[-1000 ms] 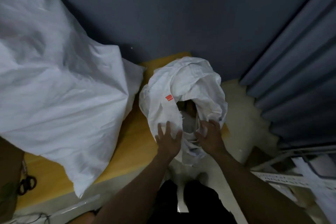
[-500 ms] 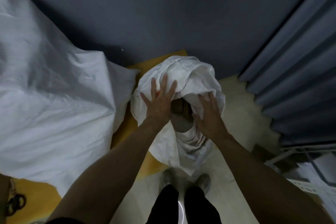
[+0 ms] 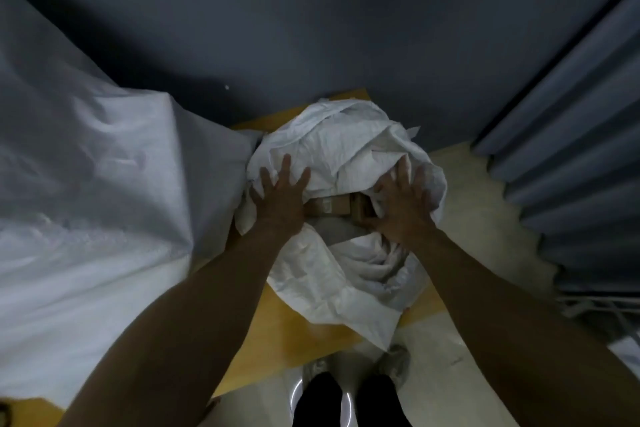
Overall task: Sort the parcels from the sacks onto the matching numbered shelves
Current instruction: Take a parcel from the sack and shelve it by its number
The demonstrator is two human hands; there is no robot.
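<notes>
two hands [image 3: 280, 204] [image 3: 401, 210] press sack [image 3: 346, 146]; parcels [image 3: 329, 207], perhaps.

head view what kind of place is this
Likely a parcel sorting or storage room: a big sack and an open sack with cardboard parcels inside sit on a yellow platform, beside a grey curtain.

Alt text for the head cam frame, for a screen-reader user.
The left hand and right hand press spread fingers on a small white sack, its mouth open on brown cardboard parcels. It sits on a yellow surface beside a bigger white sack.
</notes>
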